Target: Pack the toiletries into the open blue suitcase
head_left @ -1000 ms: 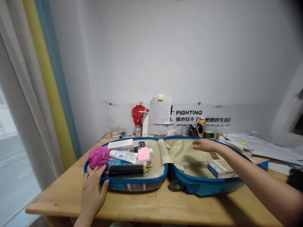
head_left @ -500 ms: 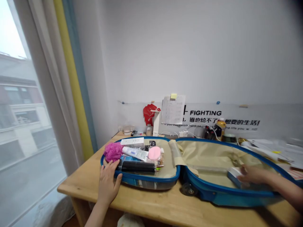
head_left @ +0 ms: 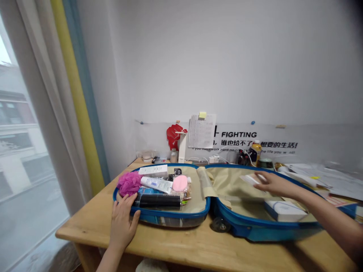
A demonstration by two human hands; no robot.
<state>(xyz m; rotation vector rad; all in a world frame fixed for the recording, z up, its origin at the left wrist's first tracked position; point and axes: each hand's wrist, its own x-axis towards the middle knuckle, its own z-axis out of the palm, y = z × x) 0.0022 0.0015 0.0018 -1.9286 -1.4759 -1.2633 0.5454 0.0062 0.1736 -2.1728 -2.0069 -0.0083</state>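
Packing the blue suitcase (head_left: pixel 176 218)

Your left hand (head_left: pixel 122 223) rests flat, fingers apart, on its rim (steadying); your right hand (head_left: pixel 272 183) pinches a white packet (head_left: pixel 249 178).

A pale wooden desk (head_left: pixel 198 245), a yellow-and-blue curtain (head_left: pixel 76 94) and an orange-capped plastic bottle (head_left: pixel 256 148) against the white wall.

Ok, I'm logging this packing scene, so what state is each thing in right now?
Suitcase: open flat on the table.
Left half: filled with toiletries.
Black bottle: lying on its side.
Pink bath pouf: at the left end.
Right half: mostly bare lining.
White box: lying flat.
Left hand: resting on the suitcase rim.
Right hand: holding a small white packet.
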